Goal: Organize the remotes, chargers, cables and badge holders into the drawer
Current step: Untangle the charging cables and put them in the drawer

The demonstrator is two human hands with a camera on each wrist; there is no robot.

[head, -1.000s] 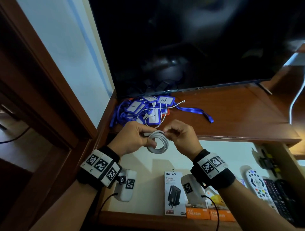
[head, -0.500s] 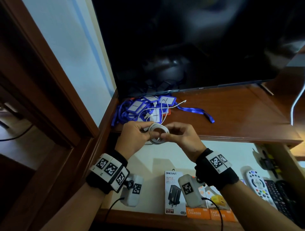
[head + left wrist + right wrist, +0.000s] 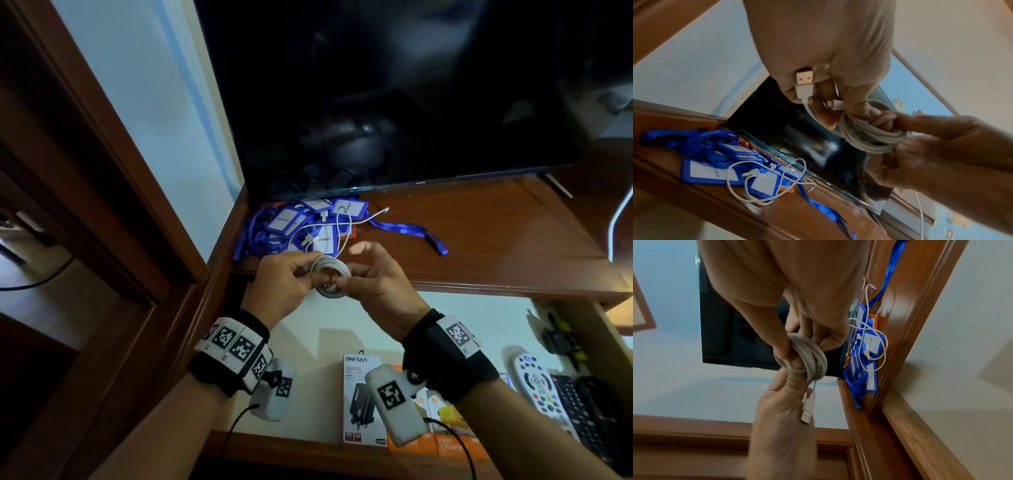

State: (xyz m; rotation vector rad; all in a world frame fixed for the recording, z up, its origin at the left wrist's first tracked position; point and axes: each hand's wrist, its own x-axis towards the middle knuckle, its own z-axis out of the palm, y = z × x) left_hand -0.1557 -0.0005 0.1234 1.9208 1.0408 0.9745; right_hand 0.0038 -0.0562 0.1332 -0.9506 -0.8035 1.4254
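A coiled white USB cable (image 3: 330, 275) (image 3: 869, 138) (image 3: 809, 356) hangs in the air just in front of the wooden shelf edge. My left hand (image 3: 291, 277) grips one side of the coil, its USB plug (image 3: 804, 78) lying against the palm. My right hand (image 3: 371, 277) pinches the other side with thumb and forefinger, other fingers raised. Behind them on the shelf (image 3: 496, 246) lies a pile of blue badge holders (image 3: 301, 222) with lanyards and a loose thin white cable (image 3: 339, 226) on top. Below, the open drawer (image 3: 308, 442) holds boxed chargers (image 3: 361, 397) and remotes (image 3: 537, 387).
A large dark TV screen (image 3: 394, 89) stands on the shelf right behind the badge pile. A dark wooden door frame (image 3: 89, 178) runs along the left. A white cord (image 3: 616, 222) hangs at the far right. Black remotes (image 3: 582, 407) fill the drawer's right end.
Both hands with the coil have shifted a little up and toward the shelf edge. The right hand's outer fingers have lifted off the coil while thumb and forefinger keep the pinch.
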